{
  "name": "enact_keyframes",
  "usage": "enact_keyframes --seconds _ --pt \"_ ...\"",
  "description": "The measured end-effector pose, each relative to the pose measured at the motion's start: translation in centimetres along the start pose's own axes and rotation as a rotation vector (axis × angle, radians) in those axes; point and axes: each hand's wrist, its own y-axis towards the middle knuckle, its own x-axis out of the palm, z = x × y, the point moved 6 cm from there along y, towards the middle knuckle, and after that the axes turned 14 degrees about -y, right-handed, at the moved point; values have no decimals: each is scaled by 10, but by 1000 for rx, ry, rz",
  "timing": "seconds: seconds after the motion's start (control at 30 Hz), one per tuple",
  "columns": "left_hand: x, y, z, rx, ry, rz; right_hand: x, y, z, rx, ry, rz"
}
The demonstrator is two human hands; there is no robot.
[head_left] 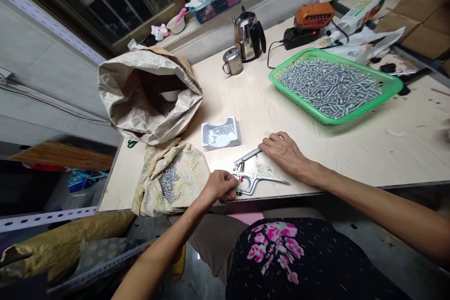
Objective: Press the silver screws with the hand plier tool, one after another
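Okay, left hand point(220, 186): curled almost into a fist, fingertips bunched right at the head of the plier tool point(253, 179); too small to tell whether a part sits between them
right hand point(284, 152): flat, palm down, fingers stretched out and close together, tips resting on the tool's raised upper handle point(248, 155); nothing gripped
plier tool: metal, spring and a red spot near the head, lies on the desk point(351, 150) close to the front edge, between the two hands, lower handle pointing to the person's right
white tray point(221, 133): small, just behind the tool, a few short metal pins inside
cloth point(172, 180): patterned, crumpled, just left of the left hand, heap of metal pins on it, drapes over the desk edge
paper sack point(147, 93): brown, mouth open, behind the cloth, dark small pieces inside
green basket point(386, 85): right part of the desk, well apart from both hands, full of silver pins
kettle point(248, 33): steel, black handle, back of the desk
metal mug point(232, 61): lidded, just beside the kettle
orange battery point(314, 15): on a black charger, back of the desk, behind the green basket
blue basket point(220, 2): on the window ledge, clear plastic bag in it
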Motion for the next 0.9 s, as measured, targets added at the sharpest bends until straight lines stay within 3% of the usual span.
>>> enact_keyframes --seconds 0.07,0.23,0.33,0.4,0.57,0.67,0.8,0.9 --pt "-15 0 3 13 -128 54 -1 -1 0 5 1 11" --pt "-89 -24 66 579 -193 474 2 -3 -3 8 -7 11" --pt "-125 -42 88 796 -44 699 3 -4 -3 19 15 18" --pt "-136 -42 80 777 155 783 4 -5 -3 35 45 34" --pt "-122 -9 5 425 662 636 6 -5 -4 32 54 58" --pt "-110 3 -26 354 816 582 8 -6 -5 35 49 41" --pt "-107 4 -31 412 814 586 8 -5 -6 38 51 19" --pt "-107 -5 -19 480 630 617 6 -4 -5 50 54 13"
